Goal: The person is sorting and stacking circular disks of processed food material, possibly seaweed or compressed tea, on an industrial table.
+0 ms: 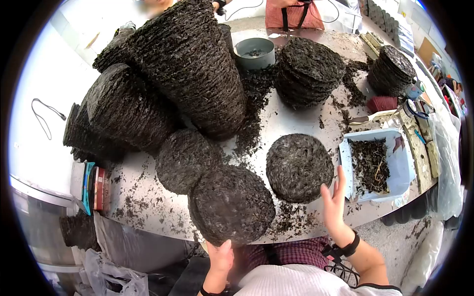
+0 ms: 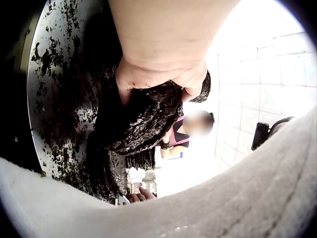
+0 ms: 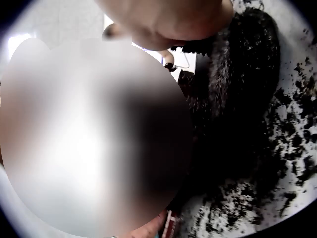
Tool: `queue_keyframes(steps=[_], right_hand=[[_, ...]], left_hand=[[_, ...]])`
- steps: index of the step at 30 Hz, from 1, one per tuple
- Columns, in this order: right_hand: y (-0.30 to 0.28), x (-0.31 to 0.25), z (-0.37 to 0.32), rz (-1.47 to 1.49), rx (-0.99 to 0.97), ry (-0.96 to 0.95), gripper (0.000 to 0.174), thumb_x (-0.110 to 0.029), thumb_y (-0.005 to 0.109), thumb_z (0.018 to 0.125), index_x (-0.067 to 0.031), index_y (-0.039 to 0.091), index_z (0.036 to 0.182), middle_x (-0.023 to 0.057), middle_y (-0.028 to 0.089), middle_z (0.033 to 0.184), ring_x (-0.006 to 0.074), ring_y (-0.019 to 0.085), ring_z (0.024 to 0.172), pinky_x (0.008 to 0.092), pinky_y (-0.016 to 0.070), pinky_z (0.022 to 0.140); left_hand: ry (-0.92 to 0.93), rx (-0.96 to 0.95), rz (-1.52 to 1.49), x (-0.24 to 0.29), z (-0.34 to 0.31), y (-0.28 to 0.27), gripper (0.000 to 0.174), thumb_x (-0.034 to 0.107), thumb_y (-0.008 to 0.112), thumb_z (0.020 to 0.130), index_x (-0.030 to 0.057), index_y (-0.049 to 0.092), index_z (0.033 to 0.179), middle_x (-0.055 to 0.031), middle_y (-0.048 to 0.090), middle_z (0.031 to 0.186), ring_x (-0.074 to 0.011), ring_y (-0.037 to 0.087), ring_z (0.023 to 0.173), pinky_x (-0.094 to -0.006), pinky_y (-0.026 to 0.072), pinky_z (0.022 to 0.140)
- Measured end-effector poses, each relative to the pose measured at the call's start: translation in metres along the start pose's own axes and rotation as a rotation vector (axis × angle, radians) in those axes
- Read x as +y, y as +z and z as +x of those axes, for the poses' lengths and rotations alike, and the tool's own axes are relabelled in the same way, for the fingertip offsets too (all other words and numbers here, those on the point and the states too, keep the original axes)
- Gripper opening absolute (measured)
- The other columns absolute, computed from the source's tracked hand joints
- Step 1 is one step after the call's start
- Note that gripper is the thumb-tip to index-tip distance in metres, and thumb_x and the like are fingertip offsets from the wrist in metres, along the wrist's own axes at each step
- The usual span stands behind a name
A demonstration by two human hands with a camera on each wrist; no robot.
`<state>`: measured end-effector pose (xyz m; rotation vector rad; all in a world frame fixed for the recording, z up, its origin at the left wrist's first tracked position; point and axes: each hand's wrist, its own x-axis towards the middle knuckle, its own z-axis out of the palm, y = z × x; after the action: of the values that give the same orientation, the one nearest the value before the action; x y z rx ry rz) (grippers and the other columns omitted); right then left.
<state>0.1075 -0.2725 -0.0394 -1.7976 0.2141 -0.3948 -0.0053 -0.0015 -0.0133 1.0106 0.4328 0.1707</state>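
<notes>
Dark, flaky round cakes that look like dried seaweed lie on the table. My left hand point(image 1: 220, 256) grips the near edge of the front cake point(image 1: 232, 204); the left wrist view shows the thumb and fingers point(image 2: 124, 94) on either side of its rim. That cake is raised toward me and overlaps another round cake point(image 1: 186, 160) behind it. To the right sits a separate round cake point(image 1: 300, 167) lying flat. Close by its right edge is my right hand point(image 1: 335, 207), fingers straight and spread, holding nothing. In the right wrist view the back of the hand hides its fingers.
Tall seaweed stacks point(image 1: 192, 64) lean at the back left, with another stack point(image 1: 308, 71) behind. A blue bin point(image 1: 407, 170) holding scraps stands at the right, beside a brush point(image 1: 368, 118). A grey round container point(image 1: 261, 59) sits farther back. Crumbs litter the table point(image 1: 163, 212).
</notes>
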Motion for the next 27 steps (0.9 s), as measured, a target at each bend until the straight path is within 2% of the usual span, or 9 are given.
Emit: queue_keyframes(steps=[4, 6, 12, 14, 16, 18, 21, 23, 27], right_hand=[[0.012, -0.064, -0.024, -0.114, -0.794, -0.45, 0.063, -0.005, 0.064, 0.081, -0.0026, 0.039, 0.139, 0.0186, 0.034, 0.147, 0.0327, 0.032, 0.137, 0.0431, 0.0273, 0.113], [0.026, -0.063, -0.035, -0.141, -0.929, -0.604, 0.055, -0.002, 0.063, 0.078, -0.0022, 0.049, 0.132, 0.0185, 0.046, 0.139, 0.0309, 0.043, 0.13, 0.0436, 0.0357, 0.108], [0.012, -0.065, -0.031, 0.119, -0.517, -0.035, 0.033, 0.002, 0.054, 0.087, 0.0013, 0.059, 0.119, 0.0145, 0.063, 0.121, 0.0299, 0.06, 0.113, 0.0351, 0.0483, 0.096], [0.003, -0.041, -0.02, 0.199, -0.275, 0.235, 0.043, 0.001, 0.053, 0.089, 0.002, 0.046, 0.131, 0.017, 0.051, 0.133, 0.0275, 0.048, 0.125, 0.0354, 0.038, 0.104], [0.008, -0.018, -0.012, 0.278, 0.049, 0.089, 0.059, -0.001, 0.054, 0.089, 0.0023, 0.029, 0.142, 0.0196, 0.035, 0.145, 0.0271, 0.033, 0.137, 0.0369, 0.0258, 0.112], [-0.002, -0.022, -0.014, 0.029, 0.01, -0.111, 0.074, -0.006, 0.058, 0.087, 0.0, 0.015, 0.147, 0.0187, 0.021, 0.151, 0.0283, 0.02, 0.141, 0.0401, 0.0156, 0.115], [0.003, -0.055, -0.029, 0.125, -0.624, -0.27, 0.061, -0.018, 0.071, 0.08, -0.0001, 0.044, 0.132, 0.0167, 0.045, 0.137, 0.0338, 0.04, 0.13, 0.0455, 0.0323, 0.108], [0.02, -0.076, -0.035, -0.017, -0.867, -0.492, 0.064, -0.028, 0.077, 0.076, -0.0032, 0.05, 0.128, 0.0163, 0.045, 0.138, 0.0338, 0.043, 0.128, 0.0467, 0.0337, 0.107], [0.035, -0.077, -0.038, 0.068, -0.695, -0.549, 0.032, -0.008, 0.077, 0.073, -0.0059, 0.064, 0.103, 0.0087, 0.065, 0.108, 0.0254, 0.061, 0.1, 0.0368, 0.0488, 0.085]], left_hand=[[-0.028, -0.068, -0.046, 0.002, -0.001, 0.009, 0.077, 0.013, 0.069, 0.076, 0.0054, 0.03, 0.141, -0.0133, 0.045, 0.135, -0.0292, 0.049, 0.122, -0.0444, 0.0423, 0.103], [-0.029, -0.075, -0.054, 0.005, -0.002, 0.015, 0.078, 0.015, 0.07, 0.076, 0.0054, 0.03, 0.142, -0.0134, 0.044, 0.136, -0.0295, 0.048, 0.123, -0.0446, 0.0419, 0.104], [-0.066, -0.079, -0.03, 0.007, -0.004, 0.001, 0.077, 0.016, 0.07, 0.078, 0.0037, 0.029, 0.142, -0.0138, 0.043, 0.137, -0.0301, 0.047, 0.125, -0.0458, 0.0395, 0.106], [-0.047, -0.092, -0.087, 0.003, -0.004, -0.002, 0.077, 0.015, 0.069, 0.078, 0.0032, 0.029, 0.142, -0.0135, 0.043, 0.137, -0.0306, 0.047, 0.125, -0.046, 0.0395, 0.106], [-0.065, -0.084, -0.118, 0.002, -0.005, -0.001, 0.076, 0.013, 0.068, 0.078, 0.0033, 0.029, 0.142, -0.0133, 0.043, 0.137, -0.0312, 0.047, 0.125, -0.0463, 0.0399, 0.105], [-0.067, -0.095, -0.117, 0.006, -0.002, 0.003, 0.075, 0.012, 0.068, 0.078, 0.0033, 0.029, 0.142, -0.0133, 0.044, 0.137, -0.0317, 0.047, 0.125, -0.0464, 0.0404, 0.105], [-0.068, -0.136, -0.055, 0.001, -0.002, 0.011, 0.075, 0.005, 0.071, 0.075, 0.0039, 0.032, 0.139, -0.012, 0.048, 0.131, -0.0271, 0.05, 0.12, -0.0442, 0.0399, 0.103], [-0.037, -0.199, 0.056, -0.006, -0.003, 0.009, 0.074, 0.007, 0.068, 0.076, 0.0019, 0.03, 0.14, -0.0149, 0.047, 0.133, -0.0303, 0.049, 0.122, -0.0458, 0.0408, 0.104], [-0.032, -0.186, 0.021, 0.004, -0.007, 0.016, 0.08, 0.01, 0.069, 0.072, 0.0, 0.029, 0.141, -0.0171, 0.046, 0.133, -0.0324, 0.049, 0.122, -0.0468, 0.0408, 0.104]])
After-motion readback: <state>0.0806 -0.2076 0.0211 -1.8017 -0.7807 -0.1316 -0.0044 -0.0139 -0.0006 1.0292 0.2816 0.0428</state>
